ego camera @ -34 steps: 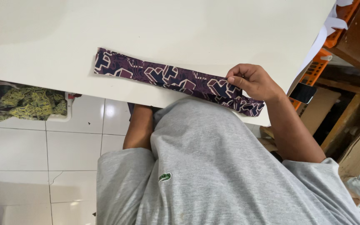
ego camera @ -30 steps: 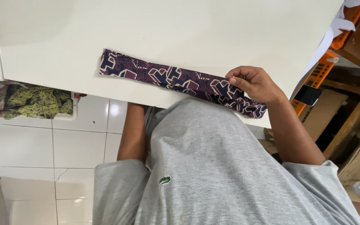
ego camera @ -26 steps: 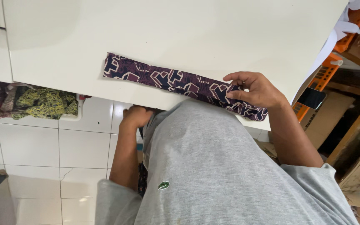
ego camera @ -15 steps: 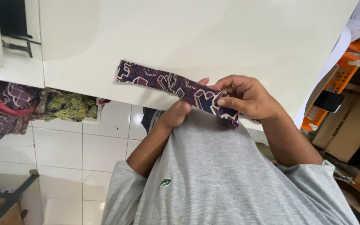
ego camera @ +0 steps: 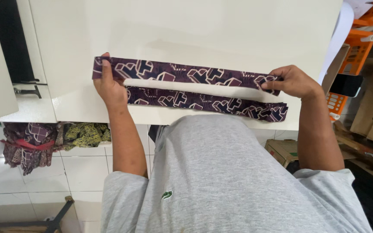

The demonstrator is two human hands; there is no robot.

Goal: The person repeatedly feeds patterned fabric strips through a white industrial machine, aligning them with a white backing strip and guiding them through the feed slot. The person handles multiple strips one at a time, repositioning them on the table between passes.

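Head view: our left hand [ego camera: 109, 86] at nine o'clock and right hand [ego camera: 293, 82] at three pinch the patterned strip [ego camera: 186, 73], half unfolded.

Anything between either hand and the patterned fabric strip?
Nothing visible. The left hand grips the fabric strip at its left end, and the right hand pinches its right end on the white table.

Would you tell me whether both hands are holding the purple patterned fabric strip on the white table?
Yes, the left hand grips one end of the purple patterned fabric strip and the right hand pinches the other, over the white table.
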